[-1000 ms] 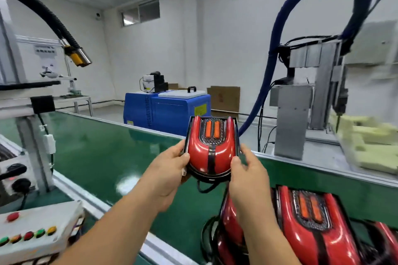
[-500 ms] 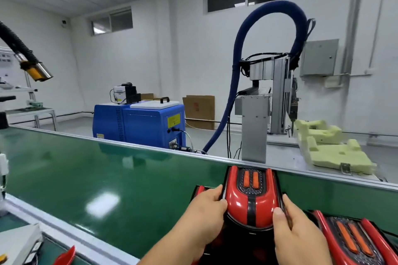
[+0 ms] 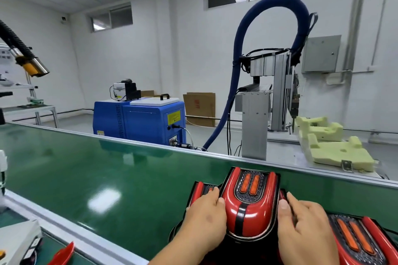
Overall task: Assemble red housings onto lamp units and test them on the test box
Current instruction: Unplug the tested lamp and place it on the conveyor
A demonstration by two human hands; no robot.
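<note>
One lamp unit (image 3: 249, 206), between left hand (image 3: 204, 221), right hand (image 3: 305, 230)

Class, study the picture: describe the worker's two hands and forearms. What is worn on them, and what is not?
The left hand and the right hand are bare: no gloves, rings, watch or wristband in view. The nails that show are short and unpainted. The left forearm is uncovered down to the frame's edge; no sleeve shows.

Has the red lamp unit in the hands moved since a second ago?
Yes. The lamp unit has come down: earlier its top stood above the conveyor's far rail, now it sits wholly below that rail, held by the left hand and right hand.
</note>
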